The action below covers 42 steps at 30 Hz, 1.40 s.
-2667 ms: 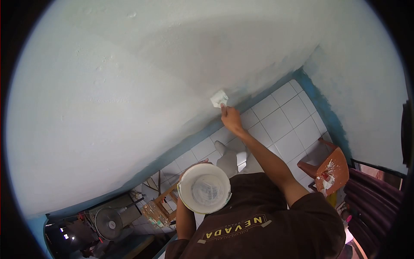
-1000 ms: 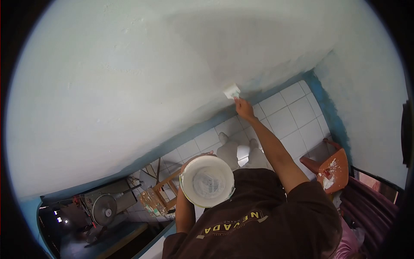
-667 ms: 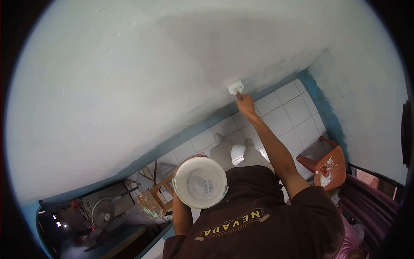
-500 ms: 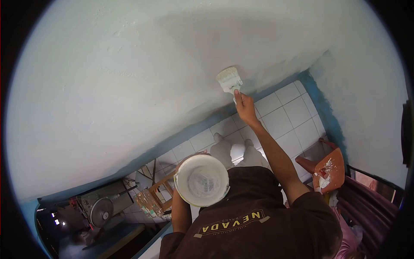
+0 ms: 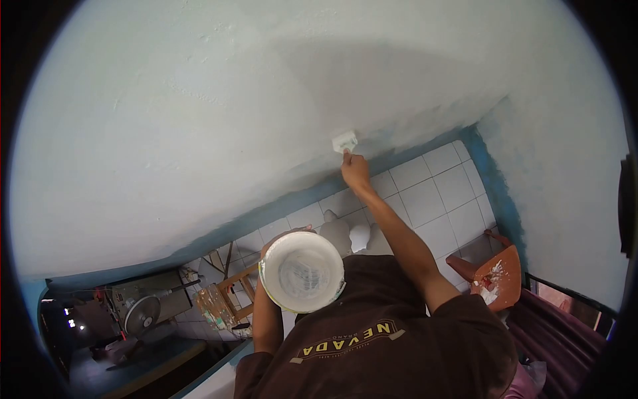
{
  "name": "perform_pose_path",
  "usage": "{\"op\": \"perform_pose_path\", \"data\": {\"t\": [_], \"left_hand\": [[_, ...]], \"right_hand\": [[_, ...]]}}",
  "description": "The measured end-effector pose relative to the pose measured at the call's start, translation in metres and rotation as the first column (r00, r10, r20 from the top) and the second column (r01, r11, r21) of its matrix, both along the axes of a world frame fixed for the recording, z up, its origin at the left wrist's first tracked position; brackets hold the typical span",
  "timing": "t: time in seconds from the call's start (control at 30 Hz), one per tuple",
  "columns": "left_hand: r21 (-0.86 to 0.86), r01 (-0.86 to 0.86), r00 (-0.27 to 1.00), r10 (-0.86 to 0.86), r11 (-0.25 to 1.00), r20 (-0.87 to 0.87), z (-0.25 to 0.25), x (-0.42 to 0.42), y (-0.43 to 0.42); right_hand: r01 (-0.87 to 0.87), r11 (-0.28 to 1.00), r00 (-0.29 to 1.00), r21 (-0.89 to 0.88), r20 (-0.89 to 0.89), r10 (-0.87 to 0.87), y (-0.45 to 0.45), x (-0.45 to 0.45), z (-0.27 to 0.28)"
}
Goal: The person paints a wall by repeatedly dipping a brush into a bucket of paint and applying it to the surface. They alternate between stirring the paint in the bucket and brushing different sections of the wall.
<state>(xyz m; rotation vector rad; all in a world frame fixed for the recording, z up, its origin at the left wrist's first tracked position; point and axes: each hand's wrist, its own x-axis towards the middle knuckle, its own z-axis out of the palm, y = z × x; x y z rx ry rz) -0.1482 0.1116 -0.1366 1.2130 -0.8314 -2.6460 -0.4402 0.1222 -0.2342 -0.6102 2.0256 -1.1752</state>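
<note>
The floor (image 5: 422,203) of pale square tiles carries 1 orange chair (image 5: 510,286) and 1 spattered wooden stand (image 5: 211,309), well apart, with 1 pale-covered foot (image 5: 330,216) on the tiles between them. White fragments (image 5: 490,292) lie on the chair's seat. A bluish surface (image 5: 133,366) stretches at lower left, its load too dark to tell.

The one camera sits on the person's head and looks steeply down and forward. Its wide, round view takes in the brown shirt (image 5: 405,366) and bucket (image 5: 302,272) close below, the tiled floor (image 5: 425,199) farther down, and the wall (image 5: 179,139) ahead, its lower edge running slantwise.
</note>
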Motion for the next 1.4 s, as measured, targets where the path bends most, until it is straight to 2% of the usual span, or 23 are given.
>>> {"op": "perform_pose_path", "data": {"t": [0.03,0.07,0.13,0.2,0.27,0.37,0.43,0.47,0.53,0.63,0.7,0.77,0.83,0.9,1.0,1.07,1.1,1.17,1.27,1.3,1.33,1.37,1.4], "left_hand": [[-0.006,0.001,1.0,-0.001,1.0,0.003,-0.001,-0.001,0.002],[-0.007,-0.003,1.0,0.003,1.0,0.007,-0.004,-0.004,0.003],[-0.015,-0.014,1.0,0.014,1.0,0.022,-0.005,-0.011,0.0],[-0.04,-0.012,0.999,0.013,0.999,0.044,-0.002,-0.008,-0.004],[-0.06,-0.004,0.998,0.008,0.998,0.068,-0.002,-0.009,-0.005],[-0.111,0.0,0.996,0.01,0.994,0.083,-0.001,-0.013,-0.009],[-0.127,0.001,0.995,0.011,0.992,0.096,-0.001,-0.011,-0.006],[-0.134,0.005,0.995,0.008,0.991,0.095,-0.002,-0.009,-0.005],[-0.141,0.014,0.995,0.0,0.99,0.097,0.0,-0.003,-0.001],[-0.159,0.04,0.995,-0.023,0.986,0.102,-0.002,-0.008,-0.004],[-0.172,0.048,0.995,-0.033,0.984,0.091,-0.003,-0.001,0.003],[-0.17,0.06,0.994,-0.044,0.984,0.099,-0.004,-0.007,0.0],[-0.171,0.062,0.993,-0.044,0.983,0.105,-0.009,-0.015,0.001],[-0.181,0.051,0.993,-0.03,0.982,0.117,-0.008,-0.016,-0.003],[-0.209,0.034,0.994,-0.011,0.977,0.111,-0.007,-0.016,-0.011],[-0.224,0.031,0.996,-0.012,0.974,0.086,-0.003,0.003,0.004],[-0.233,0.029,0.997,-0.013,0.972,0.072,-0.005,0.003,-0.006],[-0.247,0.016,0.999,-0.005,0.969,0.043,-0.004,-0.006,-0.02],[-0.254,-0.035,0.999,0.04,0.967,0.014,-0.006,0.017,-0.002],[-0.242,-0.057,0.998,0.063,0.969,0.017,-0.006,0.033,0.012],[-0.296,0.028,0.999,-0.034,0.955,-0.016,-0.004,0.034,0.009],[-0.348,0.11,0.99,-0.133,0.931,-0.042,0.01,0.025,-0.001],[-0.366,0.248,0.969,-0.226,0.897,0.102,0.025,0.014,-0.006]], "right_hand": [[-0.077,0.99,0.992,-0.12,-0.104,0.065,0.006,0.002,0.027],[-0.083,0.99,0.992,-0.113,-0.102,0.071,0.011,0.003,0.048],[-0.06,0.952,0.991,-0.301,-0.135,0.02,0.014,0.007,0.072],[-0.034,0.933,0.982,-0.358,-0.185,-0.035,-0.005,0.006,0.038],[-0.006,0.911,0.969,-0.411,-0.229,-0.097,-0.014,0.01,-0.034],[-0.048,0.953,0.935,-0.299,-0.348,-0.062,-0.018,0.003,-0.128],[-0.146,0.974,0.973,0.175,-0.153,0.174,-0.001,0.003,-0.149],[-0.144,0.974,0.973,0.175,-0.156,0.172,-0.004,0.003,-0.171],[-0.048,0.936,0.998,0.347,0.058,0.03,-0.007,0.005,-0.206],[-0.068,0.968,0.998,0.24,0.012,0.067,-0.024,0.001,-0.125],[-0.117,0.988,0.967,0.105,0.24,0.089,-0.019,-0.005,0.005],[-0.16,0.975,0.985,-0.156,-0.086,0.148,0.002,0.001,0.071],[-0.154,0.955,0.986,-0.254,-0.105,0.131,0.014,0.006,0.11],[-0.158,0.919,0.985,-0.361,-0.119,0.123,0.009,0.01,0.105],[-0.149,0.904,0.984,-0.401,-0.155,0.093,-0.01,0.006,0.009],[-0.147,0.973,0.946,-0.176,-0.311,0.087,-0.003,0.005,-0.083],[-0.15,0.973,0.941,-0.174,-0.328,0.087,0.001,0.007,-0.122],[-0.143,0.979,0.968,0.148,-0.183,0.169,0.014,0.008,-0.167],[-0.209,0.968,0.968,0.137,-0.109,0.224,0.039,0.003,-0.157],[-0.244,0.969,0.969,0.025,0.045,0.243,0.053,0.004,-0.121],[-0.26,0.962,0.942,-0.087,0.196,0.273,0.064,0.0,-0.058],[-0.294,0.942,0.925,-0.159,0.201,0.323,0.076,0.001,-0.019],[-0.324,0.917,0.907,-0.234,0.198,0.371,0.082,-0.002,0.02]]}}
